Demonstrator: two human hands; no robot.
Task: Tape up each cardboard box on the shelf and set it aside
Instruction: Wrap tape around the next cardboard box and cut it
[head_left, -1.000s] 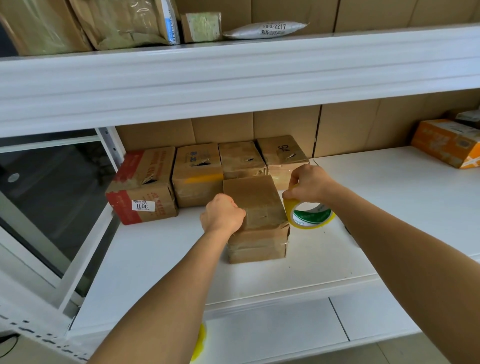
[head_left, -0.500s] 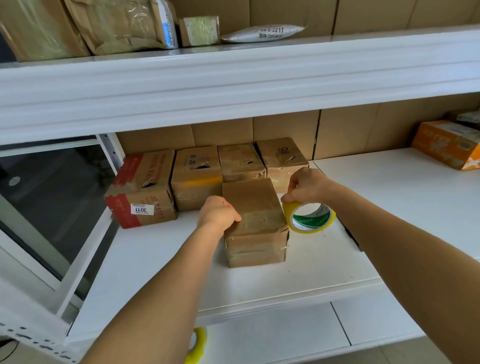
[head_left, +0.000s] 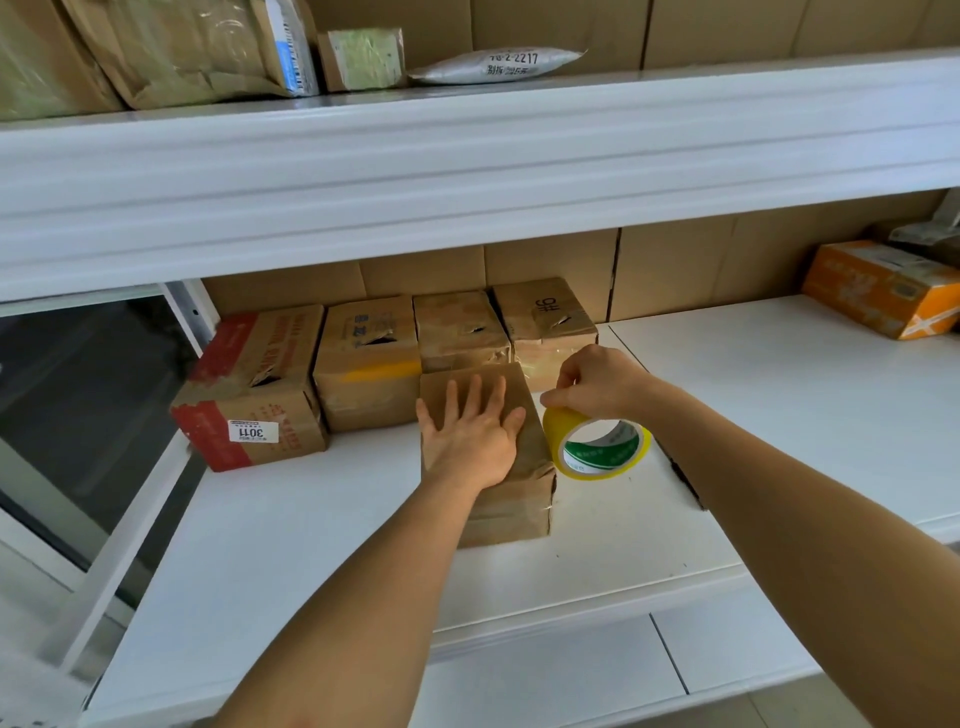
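The left hand (head_left: 470, 436) lies flat, fingers spread, on top of the front cardboard box (head_left: 498, 499) on the white shelf (head_left: 311, 545); the right hand (head_left: 597, 382) pinches a yellow tape roll (head_left: 597, 447) just beside the box's right edge

The left hand (head_left: 470, 436) lies flat over the near cardboard box (head_left: 511, 499), hiding much of its top and any seam there. The right hand (head_left: 597, 382) covers the top of the tape roll (head_left: 597, 449), so the fingertips and any pulled strip cannot be made out. The far box (head_left: 543, 322) behind it is partly hidden. The orange box (head_left: 883, 288) is cut off by the right edge. Print on the white label (head_left: 253, 431) beyond "3011" is too small to read.
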